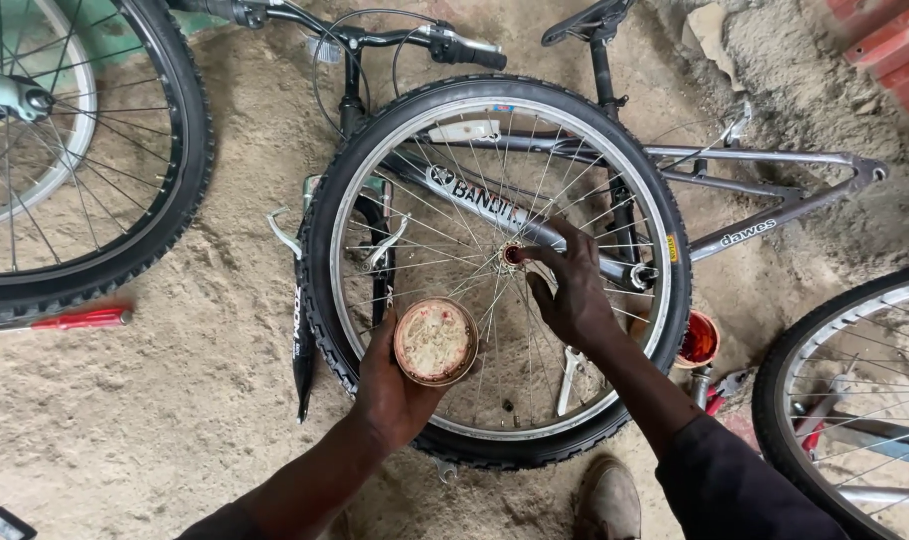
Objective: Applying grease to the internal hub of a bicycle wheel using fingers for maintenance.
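Grease tin (435, 341): light, slippery; left hand (389, 385) cups its base. Right hand (574, 290) fingers pinch the stiff wheel hub (513, 255)

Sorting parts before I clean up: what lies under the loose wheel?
Under the loose wheel, a grey bike frame shows through the spokes, lying on sandy ground; the hands hide some.

Round open grease tin (435, 341), pale paste inside, held upright over spoked wheel (494, 270); wheel hub (513, 255) red-smeared.
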